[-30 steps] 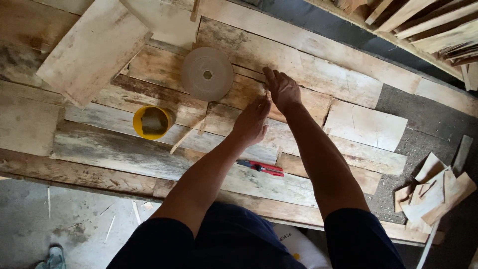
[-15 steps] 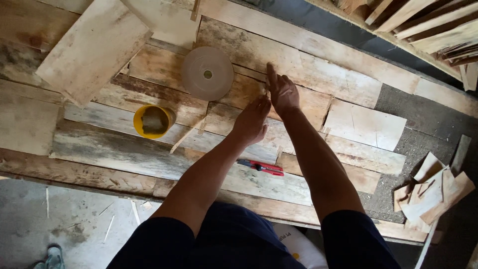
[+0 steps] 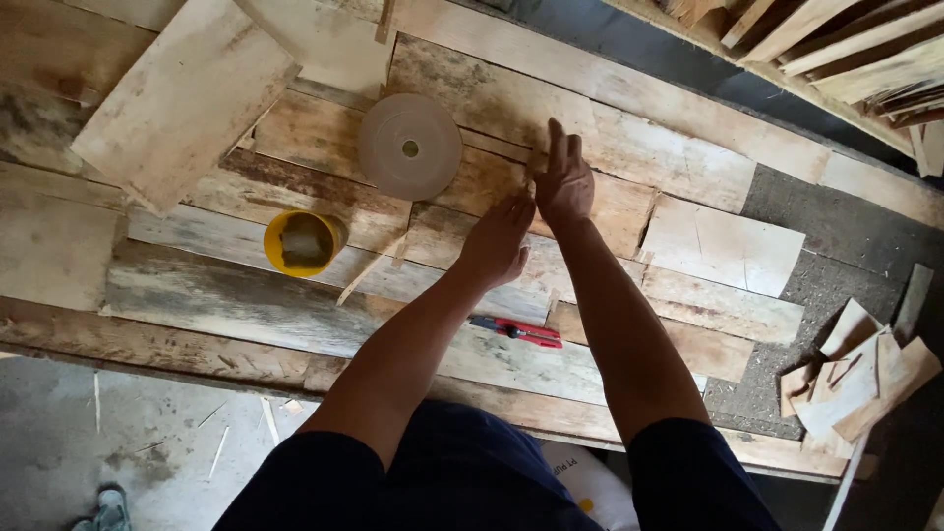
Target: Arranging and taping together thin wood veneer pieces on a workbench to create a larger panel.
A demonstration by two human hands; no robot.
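Rough, stained veneer sheets (image 3: pixel 295 315) overlap across the bench, grain running lengthwise. Right hand (image 3: pixel 563 183) lies flat, fingers stretched, pressing a pale sheet just beside the round tan tape roll (image 3: pixel 409 147). Left hand (image 3: pixel 499 241) is open too, palm down on the wood. Yellow cup (image 3: pixel 301 242) sits left; red cutter (image 3: pixel 516 331) near the forearms.

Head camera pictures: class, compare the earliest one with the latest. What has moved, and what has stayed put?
The right hand has slid slightly left along the veneer sheets; the left hand has barely shifted. Neither grips anything. The tape roll, yellow cup and red utility knife lie unmoved.
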